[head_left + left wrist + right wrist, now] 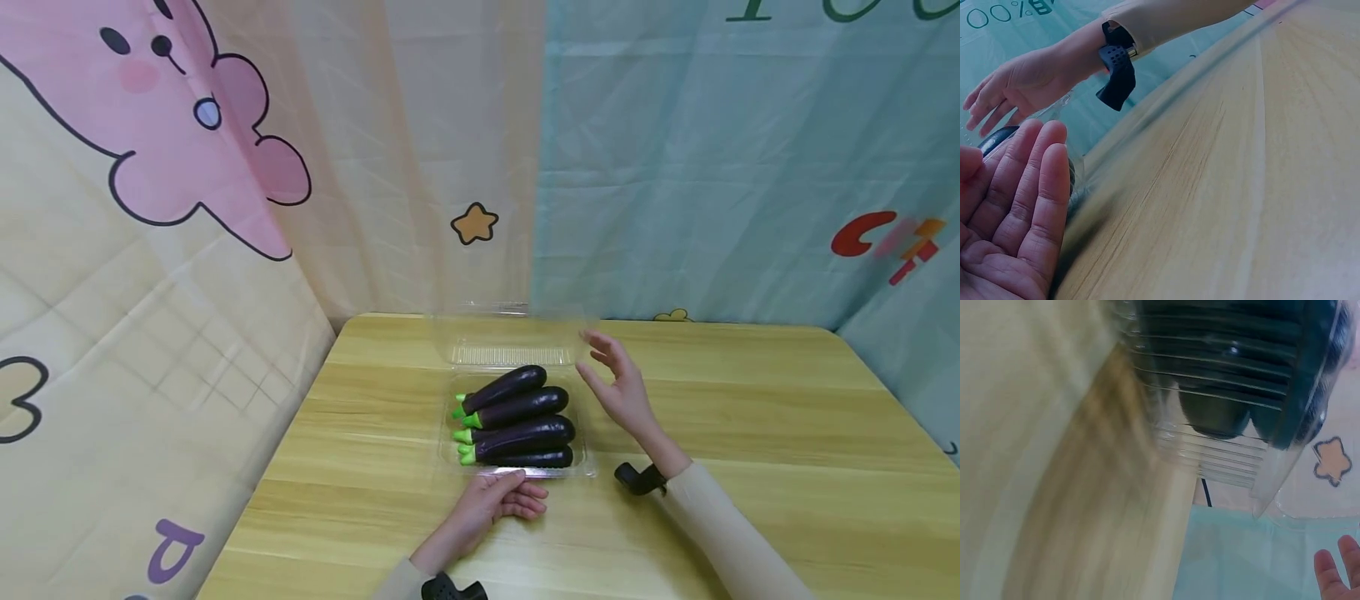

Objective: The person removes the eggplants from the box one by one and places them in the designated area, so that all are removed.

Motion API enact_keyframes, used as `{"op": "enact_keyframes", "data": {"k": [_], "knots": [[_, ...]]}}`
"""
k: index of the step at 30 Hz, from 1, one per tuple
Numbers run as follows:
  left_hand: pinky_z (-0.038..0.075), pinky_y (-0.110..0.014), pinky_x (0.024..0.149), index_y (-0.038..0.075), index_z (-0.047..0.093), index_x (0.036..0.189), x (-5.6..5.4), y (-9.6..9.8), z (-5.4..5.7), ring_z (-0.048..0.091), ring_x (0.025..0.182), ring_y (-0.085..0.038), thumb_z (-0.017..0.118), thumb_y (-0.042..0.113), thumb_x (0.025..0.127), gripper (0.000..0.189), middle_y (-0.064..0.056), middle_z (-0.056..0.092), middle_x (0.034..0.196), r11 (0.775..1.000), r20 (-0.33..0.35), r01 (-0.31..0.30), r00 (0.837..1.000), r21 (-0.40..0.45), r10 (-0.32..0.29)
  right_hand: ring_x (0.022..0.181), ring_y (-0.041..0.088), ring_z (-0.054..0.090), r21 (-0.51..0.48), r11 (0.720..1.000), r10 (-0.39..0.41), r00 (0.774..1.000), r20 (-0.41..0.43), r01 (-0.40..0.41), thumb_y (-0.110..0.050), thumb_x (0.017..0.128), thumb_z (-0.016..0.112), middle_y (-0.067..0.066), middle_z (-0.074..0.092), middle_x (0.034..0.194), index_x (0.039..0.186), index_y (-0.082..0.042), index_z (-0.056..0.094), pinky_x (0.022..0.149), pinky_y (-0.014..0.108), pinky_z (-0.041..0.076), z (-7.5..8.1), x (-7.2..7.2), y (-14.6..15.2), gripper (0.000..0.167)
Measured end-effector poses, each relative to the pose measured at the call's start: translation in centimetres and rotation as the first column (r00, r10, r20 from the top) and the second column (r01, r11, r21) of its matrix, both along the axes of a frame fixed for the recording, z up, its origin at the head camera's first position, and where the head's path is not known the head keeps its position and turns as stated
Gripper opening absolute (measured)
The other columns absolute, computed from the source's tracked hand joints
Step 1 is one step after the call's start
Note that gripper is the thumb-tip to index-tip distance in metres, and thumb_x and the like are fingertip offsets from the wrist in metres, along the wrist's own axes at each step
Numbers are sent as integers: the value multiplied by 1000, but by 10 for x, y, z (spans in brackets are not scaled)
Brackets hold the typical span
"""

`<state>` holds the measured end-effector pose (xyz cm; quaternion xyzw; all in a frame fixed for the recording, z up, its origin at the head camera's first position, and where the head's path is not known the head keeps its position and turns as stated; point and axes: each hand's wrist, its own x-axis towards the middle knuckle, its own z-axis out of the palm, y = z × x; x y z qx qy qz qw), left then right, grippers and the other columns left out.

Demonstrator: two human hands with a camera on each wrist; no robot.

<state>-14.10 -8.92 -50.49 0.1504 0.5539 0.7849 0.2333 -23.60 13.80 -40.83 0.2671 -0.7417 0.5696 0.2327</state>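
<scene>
A clear plastic clamshell box rests on the table, holding several dark purple eggplants with green stems pointing left. Its transparent lid is raised at the back. My left hand is at the front rim, thumb along the edge and fingers extended; in the left wrist view its palm and straight fingers show. Beside the box's right side, my right hand is spread near the lid's right edge, holding nothing. Through the ridged wall in the right wrist view, the eggplants look dark.
The box stands on a wooden table near its far edge. Patterned curtains hang behind and to the left. Each wrist wears a black device, such as the wrist camera on the right.
</scene>
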Motion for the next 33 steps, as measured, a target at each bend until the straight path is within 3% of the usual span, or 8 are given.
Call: {"op": "enact_keyframes", "data": {"k": [3,8,12,15,16,24,29,33], "knots": [[54,-32,76,-22,55,109,0,0,0,67,86,-18,47,28,101,51,-27,64,104,1000,-1,-2,1000,-1,2,119,45,43,-80,996,54,995,87,-47,16,86,58,32,47,128,128,15,42,94,61,33,0,-8,1,46],[54,-32,76,-22,55,109,0,1,-2,67,86,-18,48,29,100,52,-24,65,103,1000,2,1,1000,6,-1,126,43,37,-218,968,167,966,199,-123,11,90,55,28,40,138,143,3,29,100,57,29,-20,-31,6,59],[54,-32,76,-22,55,109,1,1,-3,67,86,-18,49,30,100,53,-22,66,102,1000,7,1,1000,12,-1,129,43,32,-281,948,226,935,275,-146,4,94,54,24,33,145,147,-4,19,99,36,39,-28,-39,5,64],[54,-32,77,-22,55,109,1,1,-3,67,86,-18,48,29,100,53,-23,66,102,1000,3,-1,1000,8,1,129,46,31,-291,943,253,919,302,-164,1,96,52,23,28,148,148,-5,16,91,21,43,-30,-42,4,64],[54,-32,77,-22,55,109,0,1,-3,67,86,-18,48,29,100,52,-24,65,103,1000,1,-1,1000,7,1,129,47,30,-284,944,256,918,304,-169,1,96,52,22,27,149,149,-5,15,90,20,43,-31,-43,4,64],[53,-32,78,-24,53,111,0,-1,0,67,87,-18,49,29,99,54,-17,68,100,1000,-4,14,1000,9,-14,124,47,37,-163,981,158,924,347,-107,5,96,49,23,30,147,146,1,24,77,21,49,-38,-53,5,56],[53,-32,77,-24,52,111,-1,-1,0,67,87,-18,49,29,99,54,-20,67,101,1000,-5,20,1000,9,-20,117,47,44,-140,989,93,902,421,-37,5,95,52,24,36,143,143,2,31,71,24,51,-45,-57,2,53],[53,-32,77,-23,53,111,-1,-1,-1,67,87,-18,49,28,99,53,-26,64,103,1000,8,27,1000,10,-27,104,40,54,-106,994,30,881,472,22,1,94,57,25,41,140,141,1,36,64,25,51,-49,-57,-1,52]]}}
